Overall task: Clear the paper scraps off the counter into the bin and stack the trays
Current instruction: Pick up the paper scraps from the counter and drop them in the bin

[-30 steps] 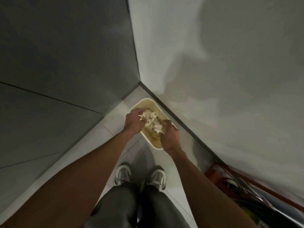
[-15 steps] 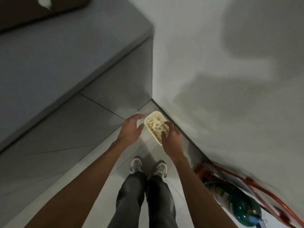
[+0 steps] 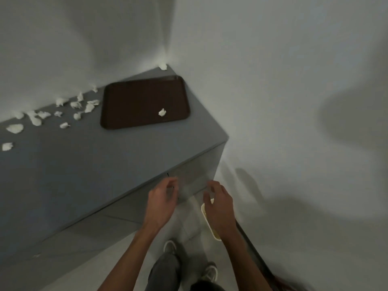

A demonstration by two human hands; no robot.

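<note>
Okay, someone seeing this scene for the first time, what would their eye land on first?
The dark brown tray stands out on the grey counter, one white paper scrap lying on it. Left of it, a scatter of white scraps runs along the wall. Nearer, the left hand and right hand hover empty, the right partly hiding a cream bin on the floor.

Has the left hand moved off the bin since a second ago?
Yes. The left hand has drawn left, clear of the bin, toward the counter.
</note>
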